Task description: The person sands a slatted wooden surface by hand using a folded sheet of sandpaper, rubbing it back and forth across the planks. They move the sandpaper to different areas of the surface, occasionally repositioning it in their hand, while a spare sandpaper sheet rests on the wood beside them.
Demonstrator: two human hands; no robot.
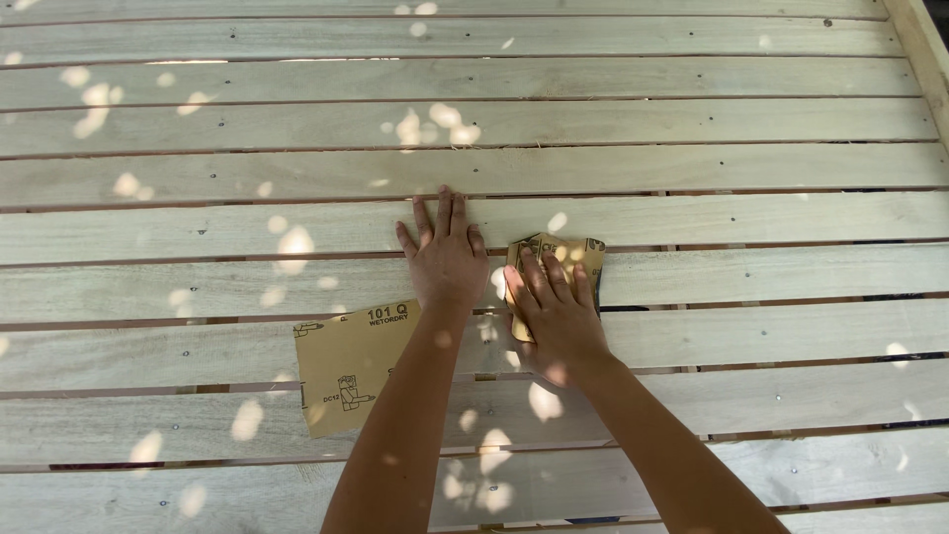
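Note:
My left hand [445, 255] lies flat, fingers together and extended, on a pale wooden slat [692, 218]. My right hand [552, 311] presses down on a folded tan piece of sandpaper [573, 252], whose far edge shows past my fingertips. Both hands rest side by side on the slatted wooden surface. A second, larger tan sheet of sandpaper [341, 371] lies backing side up on the slats, partly under my left forearm.
The surface is a wide run of horizontal pale wooden slats [474, 124] with narrow dark gaps and small nail heads. A wooden frame edge [927, 59] runs down the right side. Dappled sunlight spots the boards.

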